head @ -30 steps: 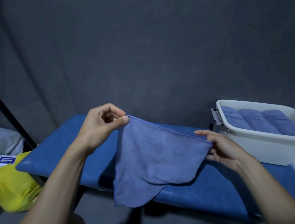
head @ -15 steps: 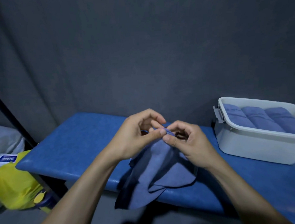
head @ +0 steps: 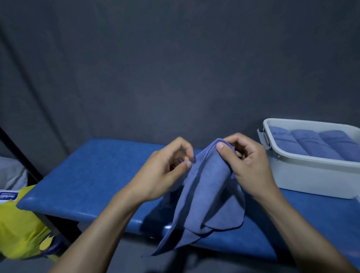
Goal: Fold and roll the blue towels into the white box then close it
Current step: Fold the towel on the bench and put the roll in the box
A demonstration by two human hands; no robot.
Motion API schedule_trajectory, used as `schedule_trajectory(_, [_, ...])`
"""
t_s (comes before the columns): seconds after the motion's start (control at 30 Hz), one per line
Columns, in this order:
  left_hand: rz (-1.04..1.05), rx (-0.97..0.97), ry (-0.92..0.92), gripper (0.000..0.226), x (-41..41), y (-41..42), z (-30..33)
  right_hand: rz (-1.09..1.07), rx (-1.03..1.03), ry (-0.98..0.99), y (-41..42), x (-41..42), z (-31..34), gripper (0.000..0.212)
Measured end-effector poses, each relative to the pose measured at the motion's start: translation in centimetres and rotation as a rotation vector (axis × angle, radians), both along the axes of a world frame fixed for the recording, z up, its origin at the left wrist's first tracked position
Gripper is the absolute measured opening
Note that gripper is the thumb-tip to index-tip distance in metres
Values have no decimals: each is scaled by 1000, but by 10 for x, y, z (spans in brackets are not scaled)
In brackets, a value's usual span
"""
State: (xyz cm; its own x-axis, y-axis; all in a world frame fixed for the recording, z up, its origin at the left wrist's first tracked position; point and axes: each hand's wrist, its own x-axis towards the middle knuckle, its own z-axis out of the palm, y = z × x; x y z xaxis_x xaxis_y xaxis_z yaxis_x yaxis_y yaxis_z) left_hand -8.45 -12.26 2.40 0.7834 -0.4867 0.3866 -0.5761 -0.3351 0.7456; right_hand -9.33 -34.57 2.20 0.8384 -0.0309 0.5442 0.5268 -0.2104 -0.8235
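four towels (head: 208,188) (three rolled), one box (head: 313,178)

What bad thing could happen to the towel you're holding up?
The blue towel is pinched only by its top edge between the left hand and right hand, so it could slip. Its bottom corners hang past the front edge of the blue bench and might drop to the floor. The white box already holds three rolls, so space looks tight.

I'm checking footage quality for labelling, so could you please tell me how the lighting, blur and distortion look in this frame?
Head view: dim, bluish light, no glare; the left hand is softened at the fingertips by motion blur, while the right hand and the blue towel are sharper; wide-angle bending shows at the white box near the right edge.
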Motion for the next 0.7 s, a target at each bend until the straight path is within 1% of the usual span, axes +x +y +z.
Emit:
schedule_trajectory(0.1, [30, 94, -64, 26, -6, -5, 3, -54, -1, -2, 3, -1, 0, 15])
schedule_trajectory(0.17, [23, 130, -30, 18, -10, -10, 2, -81, -8, -1, 5, -1, 0, 18])
schedule_trajectory(0.23, [22, 156, -31, 18, -11, -14, -1, -99, -13, -4, 6, -1, 0, 19])
schedule_trajectory(0.3, [50, 219, -109, 17, -11, -16, -5, -103, -9, -7, 7, -1, 2, 20])
schedule_trajectory(0.37, [74, 314, -197, 22, -10, -19, -10, -102, -2, -14, 7, -2, 3, 20])
schedule_trajectory(0.4, [82, 351, -211, 24, -10, -20, -12, -98, -1, -16, 7, -2, 4, 20])
schedule_trajectory(0.53, [158, 415, -217, 25, -4, -19, -17, -104, 16, -46, 7, -3, 9, 20])
schedule_trajectory(0.7, [129, 438, -152, 30, 13, 7, -15, -165, 141, -86, -15, 5, 15, 16])
